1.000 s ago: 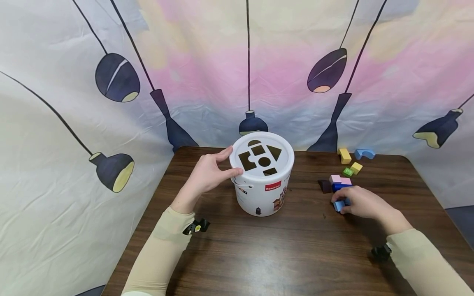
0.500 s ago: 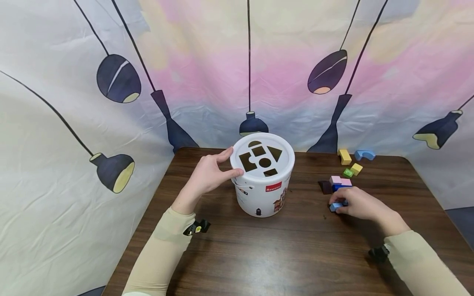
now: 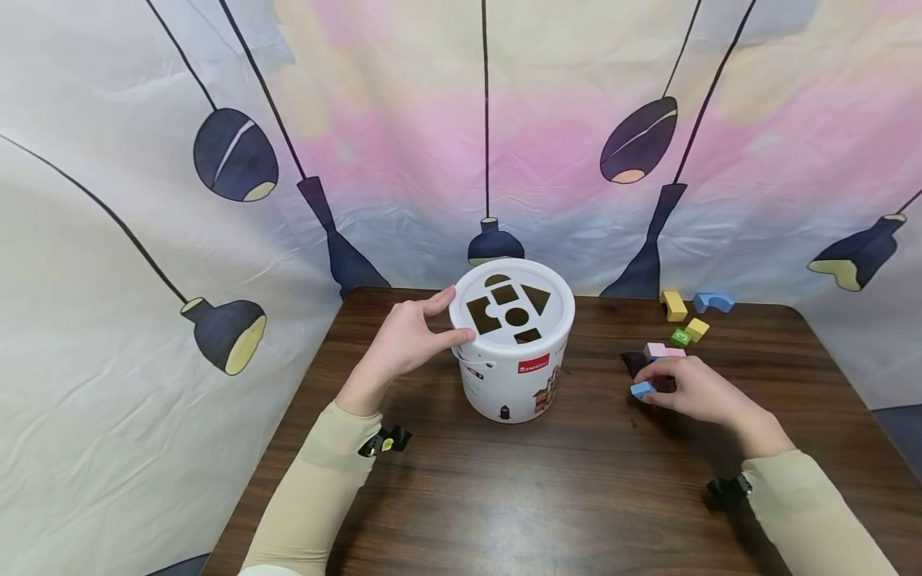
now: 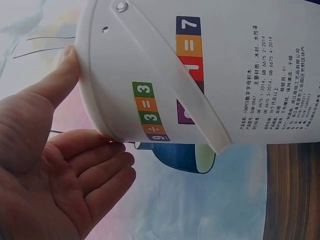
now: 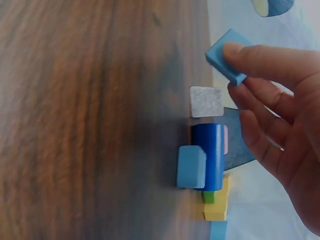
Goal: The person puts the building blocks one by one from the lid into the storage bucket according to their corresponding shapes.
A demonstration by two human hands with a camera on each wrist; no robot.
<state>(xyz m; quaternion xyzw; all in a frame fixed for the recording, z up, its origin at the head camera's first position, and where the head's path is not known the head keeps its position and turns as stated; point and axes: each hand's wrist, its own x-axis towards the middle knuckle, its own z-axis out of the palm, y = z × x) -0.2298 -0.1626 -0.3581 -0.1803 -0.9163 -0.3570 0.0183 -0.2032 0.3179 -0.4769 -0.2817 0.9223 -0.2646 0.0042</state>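
Observation:
A white lidded bucket [image 3: 497, 388] stands on the table, shaped holes cut through its lid [image 3: 553, 326]. My left hand [image 3: 403, 338] touches the lid's rim with thumb and index finger; in the left wrist view its other fingers stretch out loosely beside the bucket. Between thumb and fingertips my right hand [image 3: 700, 392] pinches a small light blue block [image 5: 218, 56], held out to the right of the bucket. The right wrist view shows a dark blue cylinder block [image 5: 215, 150] and a second light blue block [image 5: 190, 167] close by on the table, largely hidden by the hand from above.
Behind the right hand lie pink blocks [image 3: 655, 350] and a dark triangular block [image 3: 632, 363]. Farther back are a green block [image 3: 680, 337], a yellow block [image 3: 697, 329], a yellow arch [image 3: 674, 306] and a blue arch [image 3: 714, 302]. A printed cloth [image 3: 403, 160] hangs behind the table.
The right hand has picked the light blue block from beside the others and moved it slightly left, toward the bucket. The left hand stays on the rim.

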